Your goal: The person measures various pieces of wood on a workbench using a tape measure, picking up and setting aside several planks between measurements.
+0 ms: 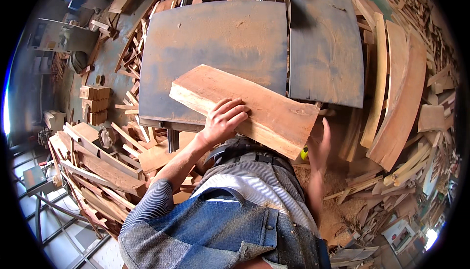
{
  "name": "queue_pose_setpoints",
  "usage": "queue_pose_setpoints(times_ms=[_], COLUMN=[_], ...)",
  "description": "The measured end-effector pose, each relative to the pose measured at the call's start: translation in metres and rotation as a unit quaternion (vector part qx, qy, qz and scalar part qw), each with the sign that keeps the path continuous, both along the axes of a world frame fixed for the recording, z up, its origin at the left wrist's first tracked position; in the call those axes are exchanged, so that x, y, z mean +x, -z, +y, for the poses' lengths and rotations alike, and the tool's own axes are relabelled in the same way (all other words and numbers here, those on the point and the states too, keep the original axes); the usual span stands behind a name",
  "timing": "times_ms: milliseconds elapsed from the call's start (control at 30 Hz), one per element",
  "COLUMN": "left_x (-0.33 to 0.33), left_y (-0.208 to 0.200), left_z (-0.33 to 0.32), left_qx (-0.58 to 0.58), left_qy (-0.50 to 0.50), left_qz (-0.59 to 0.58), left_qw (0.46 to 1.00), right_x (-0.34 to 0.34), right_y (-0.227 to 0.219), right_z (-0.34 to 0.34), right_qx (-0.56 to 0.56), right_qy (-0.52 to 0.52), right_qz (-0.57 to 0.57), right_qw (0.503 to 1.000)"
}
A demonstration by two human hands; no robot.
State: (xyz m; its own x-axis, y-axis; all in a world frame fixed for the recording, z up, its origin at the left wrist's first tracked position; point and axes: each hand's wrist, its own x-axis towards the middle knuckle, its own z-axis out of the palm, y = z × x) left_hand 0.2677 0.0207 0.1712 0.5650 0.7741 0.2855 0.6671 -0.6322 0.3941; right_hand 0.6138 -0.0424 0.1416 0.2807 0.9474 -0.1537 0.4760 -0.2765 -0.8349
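A thick reddish-brown wooden plank with a pale, rough-sawn long edge (254,105) lies aslant across the near edge of a broad grey metal table dusted with sawdust (220,38). Its left end is over the table; its right end juts past the near edge toward the person's body. Whether it rests on the metal or is held just above it, the view does not settle.

The left hand (226,117) holds the plank near the middle of its pale edge, fingers bent together over the upper face, thumb out of sight. A grip so central probably keeps the long piece balanced, with the overhanging end kept from dipping.

The right hand (319,146) is upright beside the right end, one digit extended; its other fingers are hard to make out, so I cannot tell whether they are open or closed, or touch the wood. It seems placed to guide or support that end. A small yellow-green object (304,153) shows between hand and plank, partly hidden.

Past the table's right edge, a long, curved reddish board (404,107) lies beside other lengths, likely set there to be within reach while leaving the metal surface free.
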Motion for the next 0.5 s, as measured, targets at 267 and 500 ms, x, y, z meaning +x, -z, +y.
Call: queue_pose_setpoints(times_ms=[267, 500], left_x=[0.000, -0.001], left_y=[0.004, 0.013], left_z=[0.001, -0.001], left_qx=[0.014, 0.019], left_qy=[-0.011, -0.020], left_qz=[-0.022, -0.042], left_qw=[1.000, 0.999], right_x=[-0.025, -0.022], right_y=[0.007, 0.015], right_z=[0.015, 0.022], right_qx=[0.054, 0.096], right_qy=[-0.025, -0.047], right_qz=[-0.004, -0.079], right_qw=[0.998, 0.991])
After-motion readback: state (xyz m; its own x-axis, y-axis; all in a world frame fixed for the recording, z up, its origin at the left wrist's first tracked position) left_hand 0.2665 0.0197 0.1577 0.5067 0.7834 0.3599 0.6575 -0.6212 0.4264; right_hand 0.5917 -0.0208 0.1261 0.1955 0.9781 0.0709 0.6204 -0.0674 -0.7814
